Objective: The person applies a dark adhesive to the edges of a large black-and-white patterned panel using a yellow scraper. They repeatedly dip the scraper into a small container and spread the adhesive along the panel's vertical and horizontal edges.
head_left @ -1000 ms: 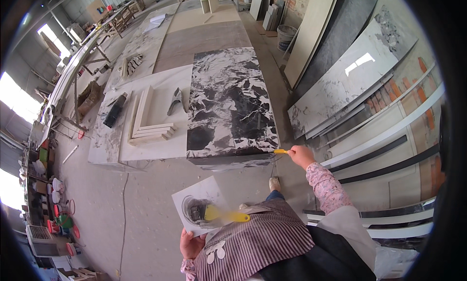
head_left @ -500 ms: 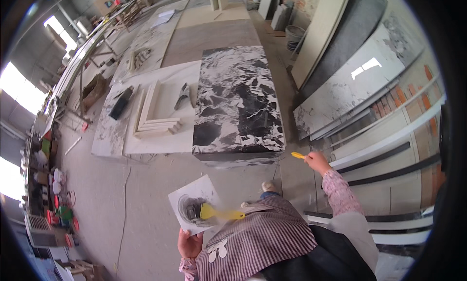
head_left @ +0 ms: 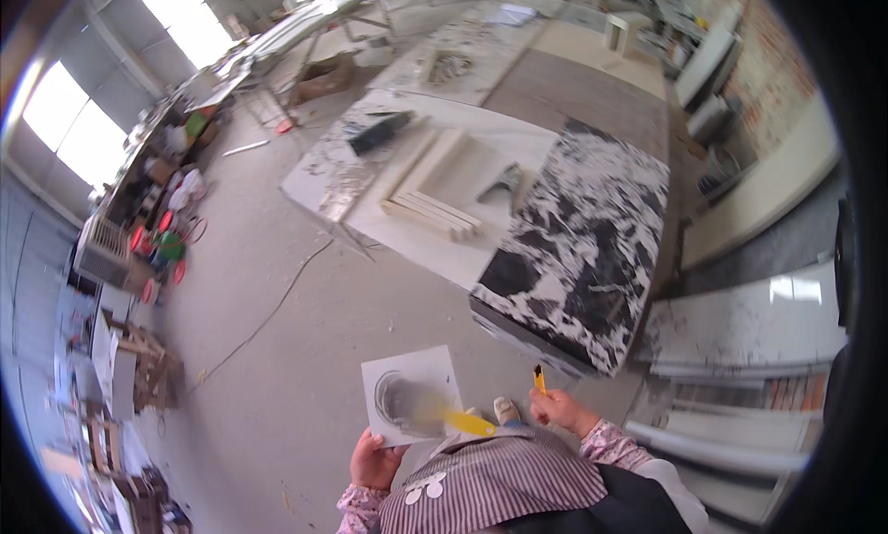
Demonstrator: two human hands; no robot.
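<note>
My left hand (head_left: 375, 462) is closed on the near left edge of a white square board (head_left: 448, 372), held level in front of my apron. Grey paste (head_left: 393, 395) is smeared in a ring on the board. A putty knife with a yellow handle (head_left: 470, 423) lies across it, its blade blurred. My right hand (head_left: 562, 410) is closed round a slim yellow tool (head_left: 539, 379) with a dark tip, which looks like a utility knife. That hand is just short of a block of black-and-white veined marble (head_left: 583, 247).
Left of the block, a pale slab (head_left: 435, 257) carries stacked cream strips (head_left: 425, 183), a grey clamp-like tool (head_left: 500, 184) and a dark box-shaped thing (head_left: 379, 133). Stone slabs (head_left: 740, 321) lean at the right. A cable (head_left: 277, 307) crosses the floor; buckets (head_left: 166, 247) stand at the left.
My view has turned to the right, so the bench sits further right in it. My right hand has drawn in toward my body with the yellow tool, now pointing up. The left still holds the board.
</note>
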